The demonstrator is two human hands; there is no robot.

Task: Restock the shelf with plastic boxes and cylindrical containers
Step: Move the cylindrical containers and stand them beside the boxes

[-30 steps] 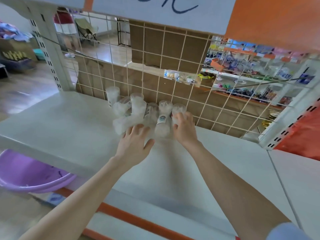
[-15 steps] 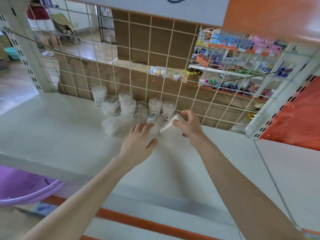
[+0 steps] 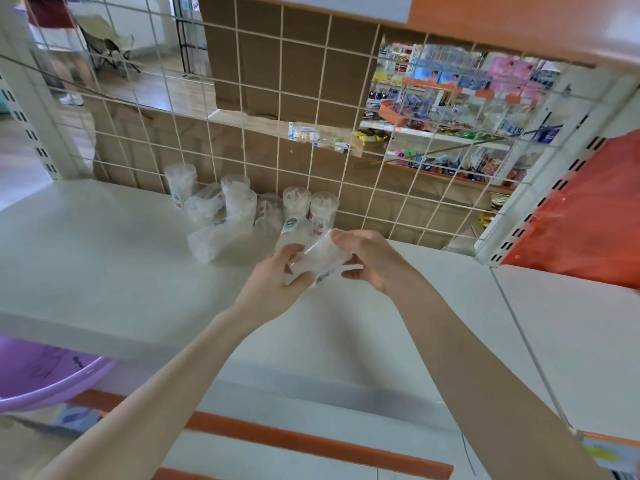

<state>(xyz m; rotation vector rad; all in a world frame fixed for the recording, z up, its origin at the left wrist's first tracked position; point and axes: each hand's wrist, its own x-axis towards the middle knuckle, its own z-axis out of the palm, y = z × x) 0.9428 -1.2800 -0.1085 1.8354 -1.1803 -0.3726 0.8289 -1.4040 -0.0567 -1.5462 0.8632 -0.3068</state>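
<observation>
Left hand (image 3: 273, 284) curls round the near end of one clear cylindrical container (image 3: 318, 258) and right hand (image 3: 375, 261) pinches the far end. It's held tilted just above the shelf (image 3: 104, 265), probably to turn it upright for placing. Behind, against the wire grid (image 3: 263, 98), is a cluster of containers (image 3: 239, 202): roughly five upright and two or three tipped, though the clear plastic overlaps, so the count is unsure. Plastic boxes: zero visible.

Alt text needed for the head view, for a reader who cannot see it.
The left hand and right hand hold one clear container, tilted, above a white shelf. Behind it more containers, some upright, some lying, cluster by a wire grid. A purple basin shows below the shelf's left edge.
</observation>
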